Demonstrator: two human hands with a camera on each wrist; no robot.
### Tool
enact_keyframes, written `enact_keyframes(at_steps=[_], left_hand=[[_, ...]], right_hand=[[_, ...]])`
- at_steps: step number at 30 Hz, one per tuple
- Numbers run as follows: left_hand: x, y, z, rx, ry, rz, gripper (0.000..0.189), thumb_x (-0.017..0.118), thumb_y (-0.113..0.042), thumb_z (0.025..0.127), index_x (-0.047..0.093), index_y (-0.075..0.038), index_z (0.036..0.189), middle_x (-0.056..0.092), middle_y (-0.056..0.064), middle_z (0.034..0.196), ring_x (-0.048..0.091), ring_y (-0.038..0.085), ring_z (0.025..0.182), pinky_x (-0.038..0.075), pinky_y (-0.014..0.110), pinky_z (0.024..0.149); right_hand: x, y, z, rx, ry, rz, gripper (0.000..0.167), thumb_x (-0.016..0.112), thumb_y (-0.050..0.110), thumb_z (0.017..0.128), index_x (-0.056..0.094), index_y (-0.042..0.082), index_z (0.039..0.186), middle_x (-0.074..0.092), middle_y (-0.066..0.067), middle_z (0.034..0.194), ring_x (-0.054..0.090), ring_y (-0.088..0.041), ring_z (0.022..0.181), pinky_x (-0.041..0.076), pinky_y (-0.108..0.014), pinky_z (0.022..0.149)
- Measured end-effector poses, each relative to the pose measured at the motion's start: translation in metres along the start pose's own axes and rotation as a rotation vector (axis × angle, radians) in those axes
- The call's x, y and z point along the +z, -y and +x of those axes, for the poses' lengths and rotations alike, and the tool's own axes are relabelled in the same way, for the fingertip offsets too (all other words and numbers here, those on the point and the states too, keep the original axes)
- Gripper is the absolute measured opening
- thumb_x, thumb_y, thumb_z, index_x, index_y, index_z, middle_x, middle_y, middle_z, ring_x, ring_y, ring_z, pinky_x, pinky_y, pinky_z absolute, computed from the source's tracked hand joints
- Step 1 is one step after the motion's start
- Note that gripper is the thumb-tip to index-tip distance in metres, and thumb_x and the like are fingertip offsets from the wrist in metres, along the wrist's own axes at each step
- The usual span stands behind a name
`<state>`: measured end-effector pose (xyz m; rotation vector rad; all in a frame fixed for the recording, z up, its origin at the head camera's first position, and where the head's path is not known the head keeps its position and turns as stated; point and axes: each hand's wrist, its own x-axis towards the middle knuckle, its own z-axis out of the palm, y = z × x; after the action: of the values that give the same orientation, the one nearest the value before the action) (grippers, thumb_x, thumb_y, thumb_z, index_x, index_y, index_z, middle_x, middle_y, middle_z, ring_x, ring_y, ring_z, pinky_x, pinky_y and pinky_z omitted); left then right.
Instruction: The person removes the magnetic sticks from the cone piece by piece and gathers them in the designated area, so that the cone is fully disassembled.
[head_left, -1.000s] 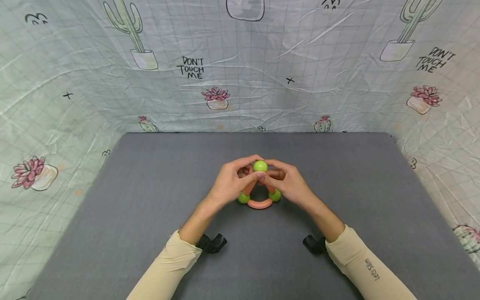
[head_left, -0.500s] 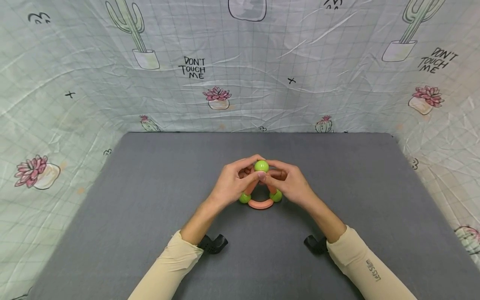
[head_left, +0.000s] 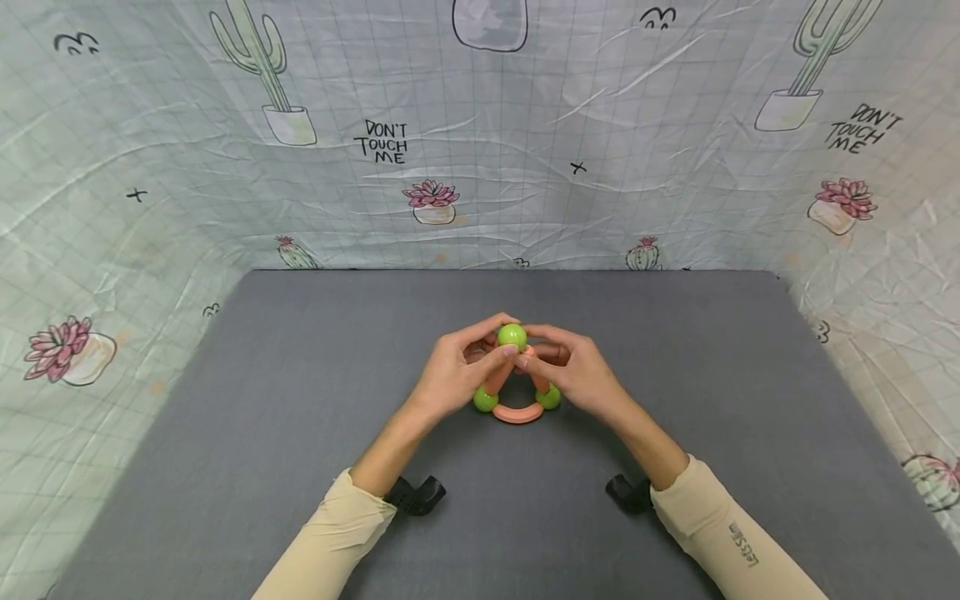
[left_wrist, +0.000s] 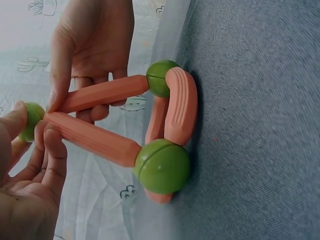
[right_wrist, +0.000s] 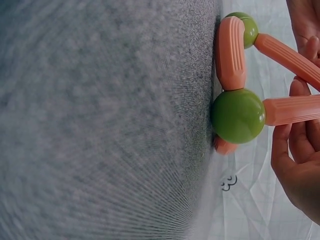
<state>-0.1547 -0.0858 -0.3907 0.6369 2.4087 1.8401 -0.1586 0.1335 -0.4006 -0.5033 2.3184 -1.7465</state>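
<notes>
A small open frame stands on the dark grey cloth-like table point(head_left: 375, 350), between the two hands. Its top is a glossy light-green ball point(head_left: 512, 336), which the left hand point(head_left: 447, 379) pinches between thumb and fingers. The right hand point(head_left: 588, 375) has its thumb and fingers curled, gripping the upper end of the right ribbed orange rod point(left_wrist: 107, 93). The left ribbed orange rod point(left_wrist: 95, 139) leans up beside it. Below, two darker-green balls point(right_wrist: 238, 116) sit at the front corners, with a curved orange bar point(head_left: 517, 414) between them; the parts behind are partly hidden.

The pieces look like hard plastic, so I judge them light, stiff and not easily broken. The smooth balls may slip or roll under the fingertips, while the ribs should give a better hold. The joints seem the weak places, so each rod is best taken near its end. Whether the top ball is joined to the rods, I cannot tell.
</notes>
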Motion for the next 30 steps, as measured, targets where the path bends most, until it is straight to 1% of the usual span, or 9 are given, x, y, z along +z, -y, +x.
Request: enact_keyframes(at_steps=[3, 5, 8, 11, 17, 19, 24, 26, 30], left_hand=[[-0.002, 0.003, -0.001, -0.003, -0.019, -0.008, 0.031, 0.069, -0.031, 0.102, 0.069, -0.03, 0.133, 0.072, 0.004, 0.101, 0.066, 0.028, 0.075, 0.054, 0.03, 0.062], [-0.004, 0.004, -0.002, -0.002, -0.036, -0.016, 0.032, 0.069, -0.03, 0.102, 0.068, -0.03, 0.134, 0.071, 0.005, 0.102, 0.065, 0.032, 0.077, 0.051, 0.029, 0.061], [-0.007, 0.005, -0.002, 0.007, -0.062, -0.027, 0.034, 0.07, -0.027, 0.102, 0.068, -0.028, 0.135, 0.071, 0.007, 0.103, 0.067, 0.034, 0.086, 0.052, 0.026, 0.066], [-0.011, 0.006, -0.002, 0.018, -0.079, -0.029, 0.035, 0.071, -0.025, 0.101, 0.068, -0.027, 0.136, 0.071, 0.008, 0.104, 0.069, 0.031, 0.094, 0.053, 0.025, 0.071], [-0.019, 0.011, -0.004, 0.032, -0.1, -0.007, 0.036, 0.073, -0.021, 0.1, 0.069, -0.022, 0.135, 0.072, 0.008, 0.108, 0.068, 0.017, 0.097, 0.056, 0.029, 0.083], [-0.022, 0.013, -0.005, 0.036, -0.114, 0.0, 0.036, 0.073, -0.02, 0.1, 0.069, -0.02, 0.136, 0.072, 0.008, 0.11, 0.068, 0.015, 0.097, 0.056, 0.03, 0.084], [-0.029, 0.016, -0.007, 0.033, -0.143, 0.022, 0.038, 0.073, -0.021, 0.1, 0.068, -0.02, 0.138, 0.073, 0.007, 0.115, 0.069, 0.012, 0.096, 0.054, 0.027, 0.075], [-0.032, 0.018, -0.007, 0.022, -0.15, 0.026, 0.038, 0.073, -0.022, 0.1, 0.069, -0.023, 0.137, 0.073, 0.007, 0.116, 0.07, 0.012, 0.094, 0.052, 0.025, 0.071], [-0.039, 0.023, -0.008, -0.004, -0.159, 0.011, 0.037, 0.074, -0.024, 0.099, 0.069, -0.029, 0.136, 0.073, 0.006, 0.116, 0.072, 0.012, 0.093, 0.05, 0.024, 0.069]], right_hand=[[0.001, 0.001, 0.0, 0.004, 0.0, 0.007, 0.046, 0.072, 0.022, 0.1, 0.061, 0.014, 0.144, 0.078, -0.016, 0.119, 0.077, -0.018, 0.099, 0.057, -0.029, 0.082], [0.001, 0.001, 0.0, 0.003, 0.002, 0.015, 0.045, 0.072, 0.021, 0.1, 0.062, 0.014, 0.143, 0.078, -0.017, 0.118, 0.078, -0.016, 0.098, 0.058, -0.029, 0.083], [0.001, 0.002, 0.0, 0.0, 0.011, 0.035, 0.043, 0.072, 0.02, 0.1, 0.063, 0.015, 0.142, 0.078, -0.017, 0.117, 0.078, -0.013, 0.099, 0.059, -0.029, 0.085], [0.001, 0.001, 0.0, -0.001, 0.019, 0.051, 0.041, 0.071, 0.021, 0.101, 0.063, 0.018, 0.141, 0.078, -0.016, 0.117, 0.078, -0.012, 0.101, 0.061, -0.031, 0.084], [0.001, 0.001, 0.0, -0.011, 0.03, 0.056, 0.04, 0.07, 0.023, 0.102, 0.063, 0.018, 0.141, 0.078, -0.016, 0.119, 0.078, -0.017, 0.104, 0.062, -0.035, 0.079], [0.001, 0.001, 0.0, -0.013, 0.031, 0.057, 0.04, 0.07, 0.023, 0.102, 0.063, 0.018, 0.14, 0.077, -0.016, 0.12, 0.078, -0.02, 0.104, 0.062, -0.036, 0.079], [0.001, 0.002, -0.001, -0.013, 0.031, 0.058, 0.04, 0.07, 0.023, 0.101, 0.063, 0.019, 0.14, 0.077, -0.016, 0.12, 0.078, -0.025, 0.106, 0.062, -0.035, 0.079], [0.001, 0.002, -0.001, -0.014, 0.031, 0.06, 0.041, 0.07, 0.023, 0.101, 0.063, 0.017, 0.141, 0.077, -0.016, 0.12, 0.077, -0.029, 0.107, 0.062, -0.033, 0.081], [0.001, 0.002, -0.001, -0.014, 0.034, 0.064, 0.041, 0.071, 0.023, 0.101, 0.063, 0.017, 0.141, 0.077, -0.016, 0.12, 0.076, -0.036, 0.109, 0.062, -0.03, 0.083]])
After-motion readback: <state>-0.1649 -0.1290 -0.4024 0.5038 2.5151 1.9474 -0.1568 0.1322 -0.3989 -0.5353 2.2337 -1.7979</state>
